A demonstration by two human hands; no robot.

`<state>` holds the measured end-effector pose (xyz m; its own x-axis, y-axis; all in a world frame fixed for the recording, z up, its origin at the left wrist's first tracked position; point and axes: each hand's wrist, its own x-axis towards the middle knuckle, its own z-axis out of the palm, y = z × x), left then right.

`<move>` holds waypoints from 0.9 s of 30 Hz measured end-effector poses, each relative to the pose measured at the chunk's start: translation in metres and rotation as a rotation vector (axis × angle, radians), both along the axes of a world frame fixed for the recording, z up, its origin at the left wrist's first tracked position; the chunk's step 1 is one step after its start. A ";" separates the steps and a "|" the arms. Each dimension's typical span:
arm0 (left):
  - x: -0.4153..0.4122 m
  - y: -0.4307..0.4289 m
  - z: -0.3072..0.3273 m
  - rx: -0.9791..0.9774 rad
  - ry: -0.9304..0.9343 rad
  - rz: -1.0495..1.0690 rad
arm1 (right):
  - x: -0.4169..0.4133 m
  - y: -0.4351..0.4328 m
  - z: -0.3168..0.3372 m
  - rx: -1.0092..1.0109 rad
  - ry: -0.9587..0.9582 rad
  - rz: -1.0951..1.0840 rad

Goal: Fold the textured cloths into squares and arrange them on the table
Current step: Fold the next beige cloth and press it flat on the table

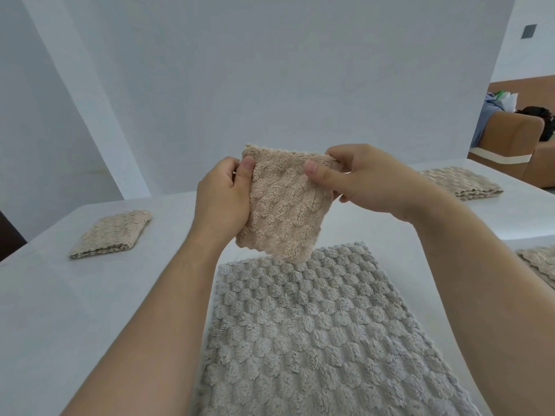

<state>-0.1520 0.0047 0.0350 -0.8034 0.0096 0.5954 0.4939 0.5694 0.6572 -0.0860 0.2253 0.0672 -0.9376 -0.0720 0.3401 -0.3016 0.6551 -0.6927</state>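
A folded beige textured cloth [285,202] hangs in the air above the table, held by both hands. My left hand [220,195] grips its left edge with the thumb on the front. My right hand [363,178] pinches its upper right corner. Below it a large grey textured cloth [315,334] lies spread flat on the white table [75,310]. A folded beige cloth [112,234] lies at the left. A stack of folded cloths [461,182] sits at the far right, and another cloth [540,264] shows at the right edge.
A white wall panel stands right behind the table. A brown sofa [516,136] with bags and clothes stands beyond the table's far right corner. A dark object [9,232] shows past the table's left edge.
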 end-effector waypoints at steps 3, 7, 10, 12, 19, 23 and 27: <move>-0.001 0.004 -0.005 0.018 -0.019 0.021 | 0.001 -0.004 0.001 0.142 0.065 -0.067; -0.003 0.006 -0.008 -0.001 -0.055 0.057 | -0.001 -0.006 -0.003 0.160 0.071 -0.097; -0.006 0.001 -0.007 -0.038 -0.086 0.120 | -0.007 -0.011 -0.013 0.081 0.000 -0.056; -0.009 -0.007 -0.007 -0.031 -0.152 0.148 | -0.008 -0.014 -0.020 0.072 -0.083 -0.036; -0.018 -0.025 -0.013 0.329 -0.559 0.165 | -0.007 -0.028 -0.030 0.282 -0.252 0.107; -0.014 -0.023 -0.010 0.434 -0.613 0.152 | -0.004 -0.045 -0.037 0.427 -0.274 0.182; -0.011 -0.020 -0.008 0.517 -0.595 0.124 | -0.003 -0.053 -0.042 0.440 -0.272 0.180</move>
<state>-0.1635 -0.0149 0.0273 -0.9649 -0.2608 -0.0292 -0.0699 0.1481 0.9865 -0.0885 0.1728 0.0253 -0.9472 -0.3205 -0.0112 -0.2841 0.8550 -0.4339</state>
